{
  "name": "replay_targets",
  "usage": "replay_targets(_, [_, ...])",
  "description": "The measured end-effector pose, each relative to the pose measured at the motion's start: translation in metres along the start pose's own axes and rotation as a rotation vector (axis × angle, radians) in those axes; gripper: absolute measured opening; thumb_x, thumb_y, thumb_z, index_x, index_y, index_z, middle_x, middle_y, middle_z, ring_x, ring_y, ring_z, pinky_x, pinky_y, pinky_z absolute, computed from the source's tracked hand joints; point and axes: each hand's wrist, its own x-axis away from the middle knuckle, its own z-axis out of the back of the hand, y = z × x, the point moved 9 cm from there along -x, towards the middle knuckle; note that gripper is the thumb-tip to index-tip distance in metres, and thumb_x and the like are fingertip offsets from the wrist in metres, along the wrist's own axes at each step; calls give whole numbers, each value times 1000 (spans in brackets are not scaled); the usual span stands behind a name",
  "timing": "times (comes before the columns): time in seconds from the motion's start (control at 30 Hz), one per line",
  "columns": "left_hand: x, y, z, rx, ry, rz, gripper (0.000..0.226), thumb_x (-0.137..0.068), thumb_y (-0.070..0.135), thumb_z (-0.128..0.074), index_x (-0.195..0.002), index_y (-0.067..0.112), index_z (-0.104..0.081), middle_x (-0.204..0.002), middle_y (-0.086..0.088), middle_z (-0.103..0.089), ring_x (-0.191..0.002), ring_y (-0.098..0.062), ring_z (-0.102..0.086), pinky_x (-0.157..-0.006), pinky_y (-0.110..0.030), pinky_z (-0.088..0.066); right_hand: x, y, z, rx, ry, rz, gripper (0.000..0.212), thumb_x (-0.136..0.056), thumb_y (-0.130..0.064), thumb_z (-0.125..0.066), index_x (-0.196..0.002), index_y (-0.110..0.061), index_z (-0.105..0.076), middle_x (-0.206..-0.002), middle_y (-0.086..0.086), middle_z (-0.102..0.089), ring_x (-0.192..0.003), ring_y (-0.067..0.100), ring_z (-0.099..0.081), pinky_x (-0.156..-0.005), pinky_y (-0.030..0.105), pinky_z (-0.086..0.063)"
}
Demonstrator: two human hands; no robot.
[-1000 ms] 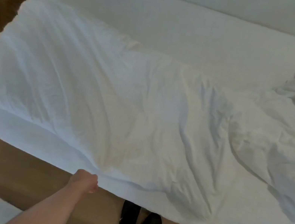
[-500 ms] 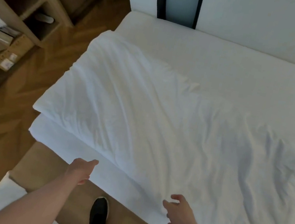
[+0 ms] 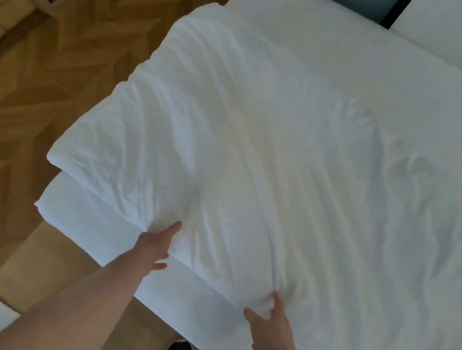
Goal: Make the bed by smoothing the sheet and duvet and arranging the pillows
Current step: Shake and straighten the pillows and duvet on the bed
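White duvet, herringbone wood floor

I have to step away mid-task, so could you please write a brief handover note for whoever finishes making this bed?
Left hand: at the duvet's near edge, thumb on top, gripping it.
Right hand: pinching the same edge further right, fabric bunched at the fingers.
Duvet lies over the sheet, a strip of which shows along the near side.
Done: duvet spread over most of the bed.
Left: creases, mostly on the right; straighten the edge; no pillows in view, so arrange those.
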Motion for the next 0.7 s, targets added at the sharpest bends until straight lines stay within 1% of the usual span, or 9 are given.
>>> replay_targets(0.07, [-14,7,10,-20,37,-43,63,-83,53,-76,-121,7,-56,-107,-8,-65,-98,-28,-70,-85,-43,-61,-3,-8,-8,44,0,-1,96,-81,-41,-72,-162,-30,-20,-143,8,-53,-113,30,-65,-91,45,-59])
replay_targets(0.13, [-14,17,32,-192,149,-152,57,-86,48,-74,-117,2,-62,-105,-12,-69,-95,-33,-68,-84,-40,-58,-2,-12,-12,111,-21,-16,89,-85,-37,-69,-161,-27,-24,-136,5,-60,-113,30,-66,-93,42,-57])
replay_targets(0.23, [12,12,78,-322,270,-254,37,-87,48,-70,-89,12,-64,-88,-5,-69,-78,-26,-64,-71,-36,-54,10,-16,-13,194,-57,-18,77,-88,-33,-66,-157,-25,-34,-110,-6,-65,-110,29,-68,-96,41,-55])
replay_targets(0.33, [36,-6,112,-337,291,-228,29,-88,49,-70,-77,23,-63,-76,-1,-73,-73,-23,-71,-72,-39,-60,31,-25,-8,234,-79,-22,75,-87,-36,-68,-155,-28,-37,-137,0,-62,-115,26,-66,-97,40,-56])
replay_targets(0.43, [42,-12,113,-354,184,-119,32,-90,47,-70,-78,18,-66,-65,1,-75,-69,-19,-75,-76,-38,-62,49,-41,-10,243,-108,11,74,-91,-35,-67,-156,-27,-34,-149,4,-55,-131,24,-56,-104,36,-50])
replay_targets(0.5, [47,-8,110,-382,122,-57,36,-93,42,-69,-86,8,-70,-63,2,-75,-65,-14,-75,-65,-30,-61,58,-53,-15,250,-127,31,74,-92,-34,-67,-157,-26,-33,-152,6,-51,-136,23,-52,-107,32,-46])
replay_targets(0.57, [55,1,116,-433,102,-28,36,-96,36,-68,-97,0,-71,-65,2,-74,-56,-10,-71,-45,-19,-49,66,-68,-20,229,-134,62,77,-92,-34,-67,-158,-26,-31,-154,7,-49,-137,23,-52,-108,31,-44])
replay_targets(0.6, [60,7,125,-460,108,-26,36,-96,35,-67,-98,-1,-71,-65,2,-72,-52,-9,-67,-41,-18,-45,69,-76,-23,233,-146,79,77,-92,-34,-68,-159,-26,-30,-155,7,-48,-137,23,-52,-108,30,-44])
replay_targets(0.7, [69,23,168,-571,167,-40,41,-98,44,-61,-78,8,-64,-58,1,-60,-45,-13,-55,-44,-19,-43,80,-98,-35,236,-172,126,79,-92,-36,-69,-159,-24,-29,-155,8,-47,-131,23,-56,-105,31,-47])
